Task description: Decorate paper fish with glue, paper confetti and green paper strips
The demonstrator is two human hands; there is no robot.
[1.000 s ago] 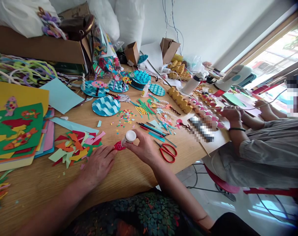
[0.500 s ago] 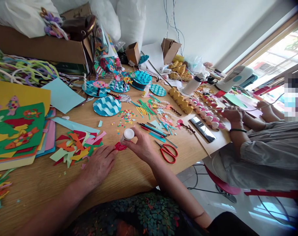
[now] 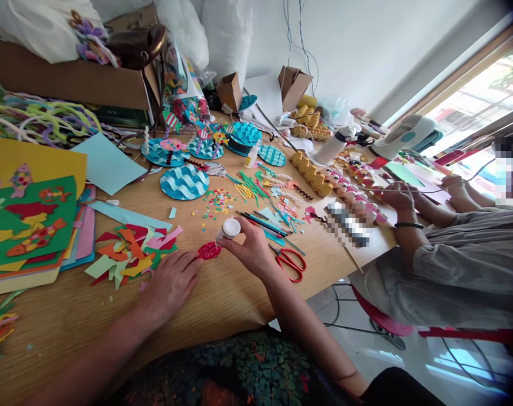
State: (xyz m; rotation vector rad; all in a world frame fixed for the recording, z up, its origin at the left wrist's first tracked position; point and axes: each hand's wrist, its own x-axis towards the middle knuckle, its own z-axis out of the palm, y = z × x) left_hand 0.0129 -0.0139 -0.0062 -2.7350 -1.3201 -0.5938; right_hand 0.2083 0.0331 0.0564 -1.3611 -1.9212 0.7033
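My right hand (image 3: 252, 248) grips a small glue bottle (image 3: 230, 229) between thumb and fingers, its round white base facing up. The bottle is just right of a red paper cutout (image 3: 209, 250) that lies on the table and looks shiny with wet lines. My left hand (image 3: 172, 279) rests flat on the table, fingers stretched out, with the fingertips at the cutout's left edge. Red-handled scissors (image 3: 291, 263) lie right of my right hand. Paper scraps (image 3: 127, 254) in many colours are heaped beyond my left hand.
Pencils (image 3: 265, 224), confetti dots (image 3: 220, 202) and blue wavy discs (image 3: 184, 181) lie ahead. Stacked coloured paper (image 3: 32, 225) is at left. An upright glue bottle (image 3: 252, 156) stands farther back. At right, a co-worker's hands (image 3: 398, 196) are over the table near egg-carton strips (image 3: 311, 175).
My right hand has moved a little to the right with the glue bottle, uncovering more of the red cutout. My left hand has stayed in place.
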